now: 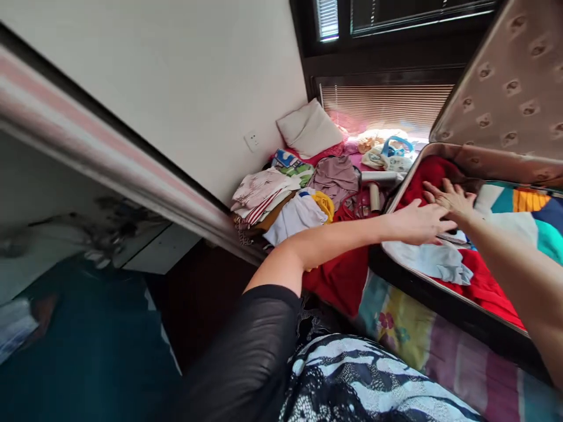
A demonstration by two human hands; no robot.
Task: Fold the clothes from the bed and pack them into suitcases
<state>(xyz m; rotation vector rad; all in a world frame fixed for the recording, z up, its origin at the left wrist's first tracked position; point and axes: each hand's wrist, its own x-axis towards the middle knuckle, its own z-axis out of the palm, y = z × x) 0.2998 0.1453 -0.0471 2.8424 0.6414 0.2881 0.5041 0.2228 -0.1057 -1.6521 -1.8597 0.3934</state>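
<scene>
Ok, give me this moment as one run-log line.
left hand: over open suitcase, no grasp visible | right hand: fingers spread at dark red cloth inside | lid: raised | clothes pile: beside suitcase

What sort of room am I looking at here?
Probably a bedroom in a home: an open suitcase rests on a flower-patterned bedcover, and beyond it are a stack of folded clothes and a pale cushion near the wall.
</scene>
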